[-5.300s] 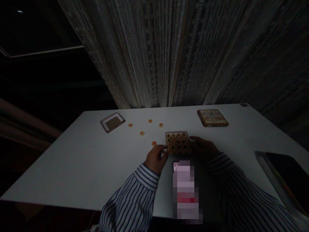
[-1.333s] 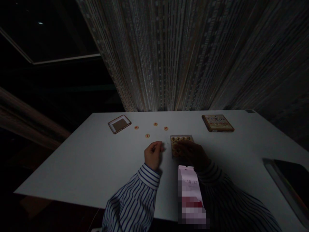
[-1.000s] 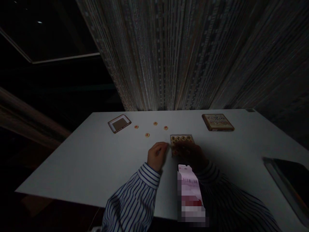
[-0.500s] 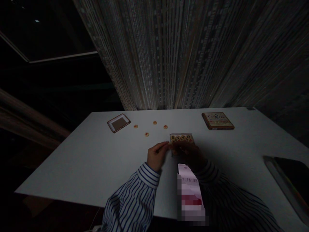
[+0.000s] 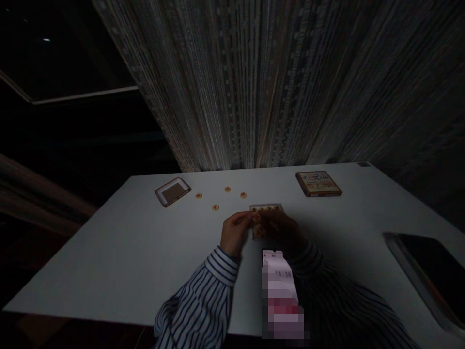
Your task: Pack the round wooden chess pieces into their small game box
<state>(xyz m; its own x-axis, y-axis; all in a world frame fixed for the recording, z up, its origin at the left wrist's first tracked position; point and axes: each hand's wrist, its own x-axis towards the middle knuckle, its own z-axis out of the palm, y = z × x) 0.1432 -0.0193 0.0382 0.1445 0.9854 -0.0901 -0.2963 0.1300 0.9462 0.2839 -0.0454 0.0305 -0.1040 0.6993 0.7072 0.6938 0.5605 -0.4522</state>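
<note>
A small tray [image 5: 267, 205] of round xiangqi pieces lies in front of me, a row of them showing along its far side. My left hand [image 5: 233, 233] is closed in a pinch at the tray's left edge, with a xiangqi piece [image 5: 256, 217] at its fingertips. From the other side my right hand [image 5: 288, 230], in deep shadow, has its fingers drawn together on the same piece. It covers much of the tray. Several loose xiangqi pieces, one of them a red-marked piece [image 5: 215, 207], lie flat farther left on the table.
An open box lid [image 5: 173, 192] rests at the back left of the white table [image 5: 145, 252]. A printed xiangqi box [image 5: 318, 184] stands at the back right. Close to me lies a lit phone [image 5: 279, 271]; a dark tablet-like object [image 5: 432, 271] is at the right edge.
The piece between my fingertips now shows its marked face. My view has shifted slightly; my hands stay together over the tray.
</note>
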